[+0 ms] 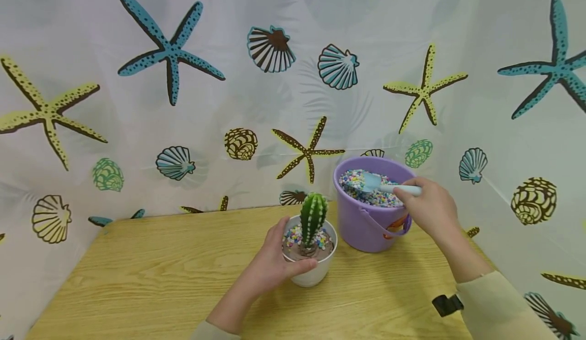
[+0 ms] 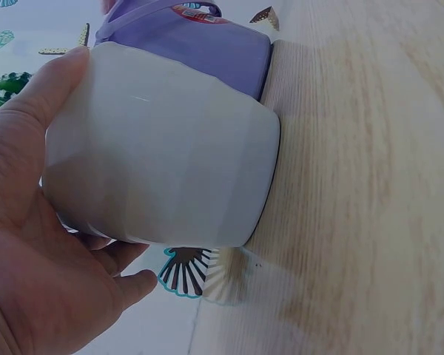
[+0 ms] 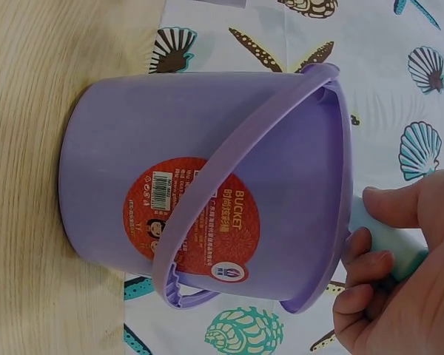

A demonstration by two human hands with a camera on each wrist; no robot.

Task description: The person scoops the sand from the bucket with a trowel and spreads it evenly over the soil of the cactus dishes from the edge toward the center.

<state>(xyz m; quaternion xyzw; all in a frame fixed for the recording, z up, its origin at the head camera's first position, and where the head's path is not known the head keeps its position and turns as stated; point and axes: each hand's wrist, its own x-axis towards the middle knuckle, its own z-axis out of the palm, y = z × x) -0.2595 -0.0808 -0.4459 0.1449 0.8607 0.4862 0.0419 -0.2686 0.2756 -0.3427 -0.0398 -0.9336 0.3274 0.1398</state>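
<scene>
A green cactus (image 1: 313, 217) stands upright in a white pot (image 1: 309, 275), with brown soil and multicoloured pebbles around its base. My left hand (image 1: 274, 261) grips the pot's near-left side, thumb across the front; the left wrist view shows the pot's wall (image 2: 163, 148) between thumb and fingers. My right hand (image 1: 428, 205) holds a light blue toy shovel by its handle (image 1: 405, 190). The shovel's blade (image 1: 370, 181) lies at the surface of small coloured pebbles (image 1: 373, 197) filling much of a purple bucket (image 1: 366, 230). In the right wrist view the bucket's wall hides the blade.
The bucket's handle (image 3: 214, 177) hangs down over its side, across a red label (image 3: 229, 229). Pot and bucket stand close together on a wooden table (image 1: 183, 268). A cloth printed with starfish and shells (image 1: 206, 111) hangs behind the table and along its right side.
</scene>
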